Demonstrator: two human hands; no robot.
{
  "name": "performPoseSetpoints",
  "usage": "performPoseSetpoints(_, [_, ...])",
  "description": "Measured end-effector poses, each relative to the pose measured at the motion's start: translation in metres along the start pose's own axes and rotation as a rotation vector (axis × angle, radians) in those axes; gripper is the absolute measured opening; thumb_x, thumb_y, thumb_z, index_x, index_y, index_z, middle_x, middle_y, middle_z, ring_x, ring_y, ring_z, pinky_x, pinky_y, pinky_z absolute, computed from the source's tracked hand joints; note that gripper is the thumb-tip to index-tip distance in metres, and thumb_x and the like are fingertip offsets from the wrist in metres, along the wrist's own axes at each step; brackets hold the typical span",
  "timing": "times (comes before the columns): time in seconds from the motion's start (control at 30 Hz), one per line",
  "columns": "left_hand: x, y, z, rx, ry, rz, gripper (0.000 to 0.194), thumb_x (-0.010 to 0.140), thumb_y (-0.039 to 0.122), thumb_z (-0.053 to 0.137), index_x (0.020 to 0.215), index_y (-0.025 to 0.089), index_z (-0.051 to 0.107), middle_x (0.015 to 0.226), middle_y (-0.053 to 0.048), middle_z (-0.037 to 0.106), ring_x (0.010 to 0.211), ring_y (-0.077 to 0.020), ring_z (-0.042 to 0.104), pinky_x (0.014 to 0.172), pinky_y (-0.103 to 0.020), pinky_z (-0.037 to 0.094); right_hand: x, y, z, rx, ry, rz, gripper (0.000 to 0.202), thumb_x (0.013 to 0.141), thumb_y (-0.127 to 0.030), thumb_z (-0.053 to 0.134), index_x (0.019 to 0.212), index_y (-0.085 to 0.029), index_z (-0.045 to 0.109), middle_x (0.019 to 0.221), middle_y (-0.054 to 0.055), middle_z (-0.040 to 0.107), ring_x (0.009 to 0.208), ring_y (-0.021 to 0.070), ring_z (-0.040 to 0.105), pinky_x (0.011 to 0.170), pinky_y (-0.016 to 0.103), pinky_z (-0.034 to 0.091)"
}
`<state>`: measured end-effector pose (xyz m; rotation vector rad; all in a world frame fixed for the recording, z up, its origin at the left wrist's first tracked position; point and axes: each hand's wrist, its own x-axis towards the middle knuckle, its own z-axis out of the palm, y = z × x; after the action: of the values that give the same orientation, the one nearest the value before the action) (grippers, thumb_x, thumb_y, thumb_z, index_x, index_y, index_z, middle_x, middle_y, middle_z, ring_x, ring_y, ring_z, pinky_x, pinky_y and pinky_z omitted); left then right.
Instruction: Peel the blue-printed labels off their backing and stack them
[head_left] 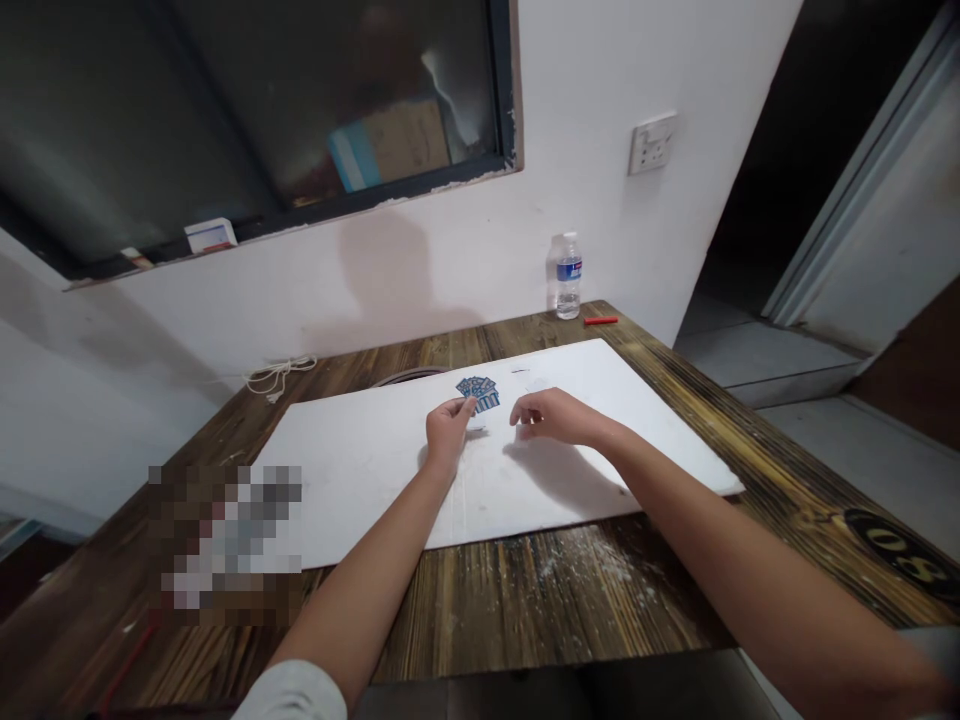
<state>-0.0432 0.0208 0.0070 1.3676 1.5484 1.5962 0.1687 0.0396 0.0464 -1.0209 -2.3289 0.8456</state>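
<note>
My left hand (448, 428) pinches a small fan of blue and grey cards (478, 391) between thumb and fingers, at the middle of a white board (360, 490). Its fine print is too small to read. To the right, apart from the cards, my right hand (553, 415) hovers over the board with its fingers loosely curved and a gap showing between them. Nothing is visible in that hand. Below it, its shadow falls on the board. Small dark marks lie on the board near both hands.
The board rests on a dark wooden table (540, 600). A water bottle (569, 275) and a red pen-like stick (601, 321) stand and lie at the back right. A white cable (279, 372) lies at the back left. A blurred patch hides the table's left front.
</note>
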Motion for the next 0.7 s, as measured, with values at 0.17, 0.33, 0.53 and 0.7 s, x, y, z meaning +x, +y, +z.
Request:
performPoseSetpoints(0.17, [0.000,0.002,0.000,0.008,0.008,-0.022,0.031,0.071,0.045,0.070,0.064,0.014,0.069,0.062,0.000,0.063,0.062,-0.0119,0.054,0.064,-0.025,0.045,0.003,-0.006,0.016,0.114,0.178,-0.150,0.005,0.072,-0.020,0.071,0.075,-0.021,0.076,0.062,-0.002,0.059,0.058,0.0109,0.049,0.058,0.023,0.036])
performPoseSetpoints(0.33, [0.001,0.003,0.000,0.015,0.008,-0.018,0.032,0.070,0.044,0.070,0.062,0.014,0.068,0.060,-0.001,0.063,0.060,-0.0127,0.054,0.062,-0.025,0.044,0.006,-0.010,0.035,0.316,0.250,-0.063,0.010,0.075,-0.027,0.070,0.082,-0.021,0.075,0.063,-0.002,0.066,0.056,0.0113,0.056,0.058,0.023,0.040])
performPoseSetpoints(0.53, [0.004,-0.001,-0.001,-0.002,-0.002,-0.007,0.033,0.068,0.047,0.071,0.066,0.014,0.070,0.061,-0.001,0.064,0.063,-0.0141,0.057,0.065,-0.025,0.044,0.014,-0.002,0.057,0.516,0.306,0.018,0.020,0.069,-0.034,0.074,0.084,-0.021,0.073,0.073,0.001,0.073,0.070,0.0174,0.068,0.066,0.027,0.050])
performPoseSetpoints(0.7, [0.001,0.002,0.001,-0.030,-0.040,-0.035,0.035,0.066,0.048,0.072,0.071,0.014,0.072,0.064,-0.003,0.066,0.064,-0.0154,0.058,0.065,-0.026,0.044,0.016,-0.001,0.070,0.768,0.426,0.122,0.022,0.069,-0.029,0.072,0.085,-0.021,0.060,0.061,-0.002,0.069,0.062,0.0188,0.070,0.061,0.029,0.054])
